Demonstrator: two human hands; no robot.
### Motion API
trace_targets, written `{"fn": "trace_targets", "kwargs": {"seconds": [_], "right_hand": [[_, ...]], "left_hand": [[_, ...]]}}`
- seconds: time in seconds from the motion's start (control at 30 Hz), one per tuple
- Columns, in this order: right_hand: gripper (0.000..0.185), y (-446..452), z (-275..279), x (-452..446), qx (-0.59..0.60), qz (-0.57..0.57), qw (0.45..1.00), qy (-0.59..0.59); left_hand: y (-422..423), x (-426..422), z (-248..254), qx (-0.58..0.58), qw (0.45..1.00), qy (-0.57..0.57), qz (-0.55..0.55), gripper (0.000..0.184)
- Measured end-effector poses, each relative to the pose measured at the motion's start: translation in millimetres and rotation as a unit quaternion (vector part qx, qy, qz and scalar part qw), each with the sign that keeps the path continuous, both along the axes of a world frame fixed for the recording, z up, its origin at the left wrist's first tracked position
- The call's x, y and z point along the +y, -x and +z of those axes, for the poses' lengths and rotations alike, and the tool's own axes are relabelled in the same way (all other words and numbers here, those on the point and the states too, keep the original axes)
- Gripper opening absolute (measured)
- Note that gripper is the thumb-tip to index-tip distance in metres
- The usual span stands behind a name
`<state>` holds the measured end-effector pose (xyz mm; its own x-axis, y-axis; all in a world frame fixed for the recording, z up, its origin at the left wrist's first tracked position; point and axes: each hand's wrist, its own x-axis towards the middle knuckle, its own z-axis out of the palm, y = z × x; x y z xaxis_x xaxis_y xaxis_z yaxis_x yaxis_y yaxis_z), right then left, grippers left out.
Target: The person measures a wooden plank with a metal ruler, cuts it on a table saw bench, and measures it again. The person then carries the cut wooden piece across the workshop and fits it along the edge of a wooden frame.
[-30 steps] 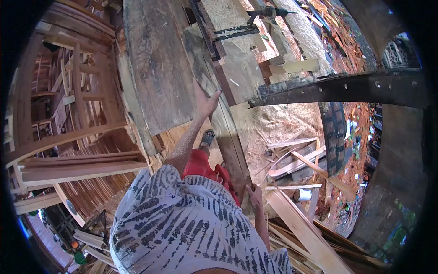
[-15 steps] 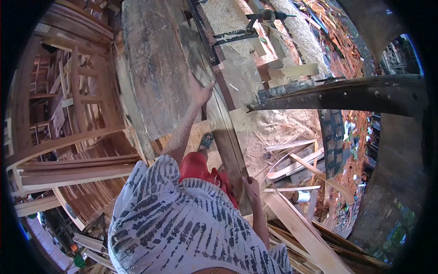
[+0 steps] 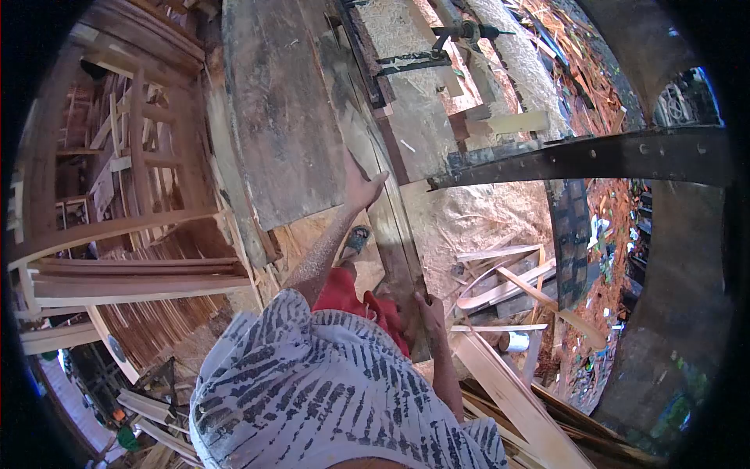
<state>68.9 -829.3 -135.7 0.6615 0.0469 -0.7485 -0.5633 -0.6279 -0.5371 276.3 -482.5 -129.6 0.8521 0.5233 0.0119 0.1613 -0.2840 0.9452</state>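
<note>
A long wooden plank (image 3: 391,227) runs from the dark worktop (image 3: 285,117) back toward my body. My left hand (image 3: 364,186) lies on the plank's left side, fingers stretched forward along it and thumb spread across the top. Close to my waist, my right hand (image 3: 430,313) grips the plank's near end from the right edge, thumb on top; its other fingers are mostly hidden. Just right of the plank's far part stands a dark metal rail (image 3: 361,55).
A dark metal beam with holes (image 3: 594,159) crosses at right. A clamp-like tool (image 3: 469,31) sits farther off. Cut boards (image 3: 508,383) and a tin can (image 3: 513,341) lie at lower right. Wooden frames (image 3: 133,156) stand at left. Sawdust covers the ground.
My left hand has come back toward my body along the plank's side. The right hand keeps its grip near my waist. The whole view has shifted slightly.
</note>
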Motion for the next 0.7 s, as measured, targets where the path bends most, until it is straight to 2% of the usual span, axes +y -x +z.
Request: {"fn": "trace_targets", "kwargs": {"seconds": [0.17, 0.23, 0.33, 0.47, 0.53, 0.7], "right_hand": [[0.072, -11, 8, 13, 0.003, -0.007, 1.000, -0.016], [0.073, -20, 12, 17, 0.033, 0.026, 0.999, 0.016], [0.077, -24, 8, 23, 0.002, -0.009, 0.999, -0.031], [0.081, -28, -16, 23, 0.016, 0.008, 1.000, -0.007], [0.065, -27, -27, 26, -0.003, -0.024, 0.999, -0.033], [0.067, -46, -17, 37, 0.006, -0.001, 1.000, -0.023]], "left_hand": [[-15, 15, -13, -0.083, 0.994, 0.072, -0.026, 0.124], [-17, 17, -10, -0.036, 0.999, -0.003, 0.000, 0.122], [-26, 23, -9, -0.072, 0.996, 0.054, -0.008, 0.121], [-33, 33, -9, -0.035, 0.999, 0.021, -0.026, 0.123], [-37, 36, -11, -0.020, 0.999, 0.012, -0.022, 0.126], [-49, 49, -25, -0.031, 0.999, -0.028, -0.017, 0.126]]}}
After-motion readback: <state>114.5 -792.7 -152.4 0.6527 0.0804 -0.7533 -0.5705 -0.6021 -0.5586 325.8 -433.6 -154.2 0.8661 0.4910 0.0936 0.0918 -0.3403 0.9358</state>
